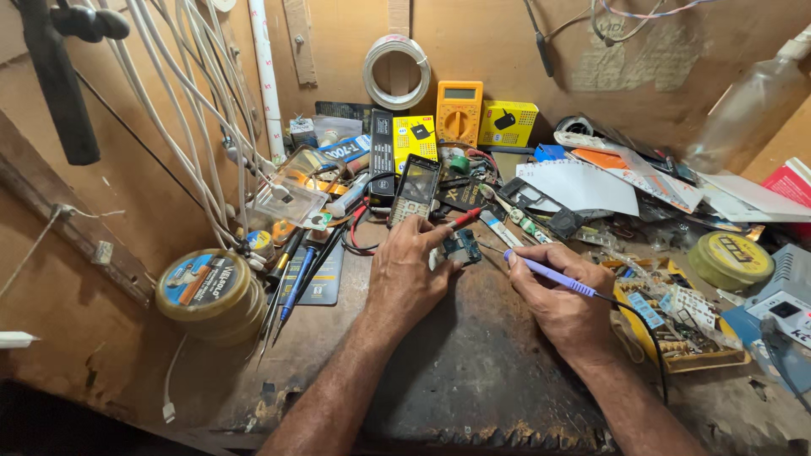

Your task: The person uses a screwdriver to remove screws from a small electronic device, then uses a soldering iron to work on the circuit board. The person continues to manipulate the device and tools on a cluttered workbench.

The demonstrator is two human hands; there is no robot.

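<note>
Two hands are seen at work on a cluttered bench [473,371]. A small blue circuit board [460,247] is pinned under the curled fingers [439,241] of the left hand [410,270], at the bench's middle. A purple-handled soldering iron [549,274] is clamped pen-like in the closed fingers [528,266] of the right hand [562,304], just right of the board. A keypad phone [414,190] lies behind, a round tin [207,291] far left, a yellow multimeter [459,111] against the wall.

Glossy purple plastic soldering iron [553,276], worn wooden bench [473,371] (rough, scorched), matt circuit board [460,247]
</note>
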